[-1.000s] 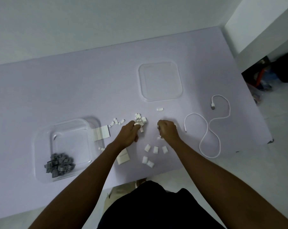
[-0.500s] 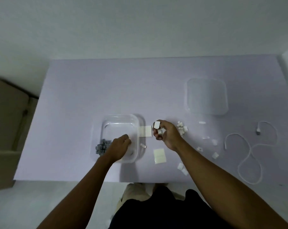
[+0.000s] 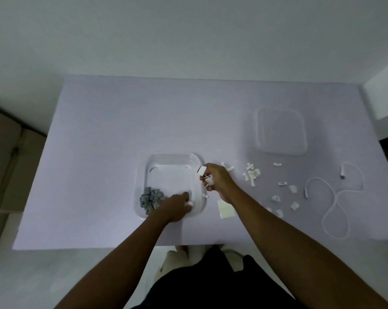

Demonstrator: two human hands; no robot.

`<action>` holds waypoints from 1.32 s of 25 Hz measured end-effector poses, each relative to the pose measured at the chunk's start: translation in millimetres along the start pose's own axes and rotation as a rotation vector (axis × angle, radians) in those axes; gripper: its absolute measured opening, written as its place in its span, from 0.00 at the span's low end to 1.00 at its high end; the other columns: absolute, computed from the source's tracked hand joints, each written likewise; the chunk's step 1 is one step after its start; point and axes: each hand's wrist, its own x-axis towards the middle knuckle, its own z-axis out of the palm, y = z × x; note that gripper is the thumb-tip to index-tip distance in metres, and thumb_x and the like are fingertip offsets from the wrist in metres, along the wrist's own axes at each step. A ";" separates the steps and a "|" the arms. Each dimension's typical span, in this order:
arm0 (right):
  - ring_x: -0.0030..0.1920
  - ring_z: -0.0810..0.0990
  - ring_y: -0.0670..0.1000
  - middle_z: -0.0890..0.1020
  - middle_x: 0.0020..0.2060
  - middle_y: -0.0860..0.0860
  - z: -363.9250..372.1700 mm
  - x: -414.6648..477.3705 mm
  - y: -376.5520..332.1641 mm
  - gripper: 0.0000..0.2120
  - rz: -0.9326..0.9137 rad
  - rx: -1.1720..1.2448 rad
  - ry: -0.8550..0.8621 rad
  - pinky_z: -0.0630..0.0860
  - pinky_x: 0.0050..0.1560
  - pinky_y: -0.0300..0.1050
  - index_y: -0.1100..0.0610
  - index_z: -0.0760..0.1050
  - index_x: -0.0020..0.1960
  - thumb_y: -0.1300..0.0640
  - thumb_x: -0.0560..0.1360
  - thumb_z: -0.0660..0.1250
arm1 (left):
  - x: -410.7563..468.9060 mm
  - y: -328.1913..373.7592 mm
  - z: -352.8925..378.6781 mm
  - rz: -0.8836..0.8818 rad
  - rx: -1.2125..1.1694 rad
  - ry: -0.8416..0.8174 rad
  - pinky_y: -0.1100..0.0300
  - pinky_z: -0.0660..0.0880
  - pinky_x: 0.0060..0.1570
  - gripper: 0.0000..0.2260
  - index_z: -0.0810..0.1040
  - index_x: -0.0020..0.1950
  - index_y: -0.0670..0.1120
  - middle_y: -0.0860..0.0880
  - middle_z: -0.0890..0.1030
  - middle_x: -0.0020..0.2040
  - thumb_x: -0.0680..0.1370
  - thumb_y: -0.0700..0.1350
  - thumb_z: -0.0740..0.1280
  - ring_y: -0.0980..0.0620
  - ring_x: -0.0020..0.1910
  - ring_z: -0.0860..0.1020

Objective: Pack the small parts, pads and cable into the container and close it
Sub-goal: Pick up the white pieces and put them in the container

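Note:
A clear plastic container (image 3: 195, 160) stands open near the table's front, with a heap of grey parts (image 3: 150, 198) in its left corner. My left hand (image 3: 177, 206) reaches into the container's near right corner, fingers closed on small white parts. My right hand (image 3: 217, 179) hovers over the container's right rim, clutching several small white parts. More small white parts (image 3: 252, 172) lie scattered to the right. A square pad (image 3: 226, 208) lies under my right wrist. The white cable (image 3: 335, 197) is looped at the far right. The clear lid (image 3: 280, 132) lies behind the parts.
The table (image 3: 121, 121) is pale lilac; its front edge runs just behind my body. A brown cardboard box (image 3: 1, 166) stands on the floor to the left. A white wall lies behind the table.
My right hand has carried its white parts left to the container's right rim. My left hand has moved further into the container. The view has shifted slightly.

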 end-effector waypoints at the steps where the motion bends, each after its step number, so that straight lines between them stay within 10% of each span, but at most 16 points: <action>1: 0.30 0.73 0.51 0.78 0.35 0.56 3.2 2.5 2.4 0.06 -0.011 0.000 0.009 0.65 0.29 0.41 0.56 0.82 0.41 0.60 0.70 0.66 | -0.2 -2.3 -0.5 0.008 -0.015 -0.030 0.56 0.70 0.46 0.15 0.71 0.61 0.44 0.42 0.79 0.57 0.80 0.52 0.62 0.47 0.47 0.75; 6: 0.31 0.74 0.50 0.79 0.35 0.54 21.2 7.5 8.5 0.09 -0.066 -0.186 0.027 0.67 0.29 0.41 0.62 0.82 0.46 0.61 0.74 0.63 | -15.1 -19.5 -19.5 0.048 -0.108 -0.029 0.58 0.73 0.53 0.16 0.73 0.66 0.47 0.46 0.79 0.61 0.79 0.48 0.65 0.49 0.53 0.77; 13: 0.46 0.80 0.53 0.83 0.49 0.54 65.0 13.2 3.2 0.09 -0.317 -0.771 -0.014 0.73 0.43 0.41 0.57 0.80 0.53 0.57 0.78 0.62 | -37.4 -72.5 -49.2 -0.017 -0.092 1.008 0.52 0.71 0.54 0.16 0.73 0.63 0.41 0.40 0.74 0.57 0.76 0.41 0.67 0.43 0.58 0.71; 22: 0.61 0.75 0.62 0.74 0.62 0.62 78.3 26.5 58.1 0.14 -0.229 -1.446 -0.309 0.74 0.58 0.51 0.61 0.75 0.63 0.61 0.78 0.62 | -22.1 -100.6 -29.8 -0.013 -0.191 0.845 0.46 0.78 0.55 0.22 0.67 0.71 0.42 0.42 0.65 0.70 0.78 0.39 0.65 0.42 0.64 0.71; 33: 0.57 0.79 0.57 0.78 0.59 0.57 63.9 9.2 47.8 0.17 -0.346 -1.200 -0.182 0.76 0.56 0.46 0.58 0.79 0.61 0.69 0.76 0.63 | -25.5 -83.6 -36.6 -0.090 -0.051 0.862 0.40 0.72 0.56 0.22 0.72 0.65 0.42 0.38 0.68 0.68 0.73 0.42 0.70 0.36 0.64 0.69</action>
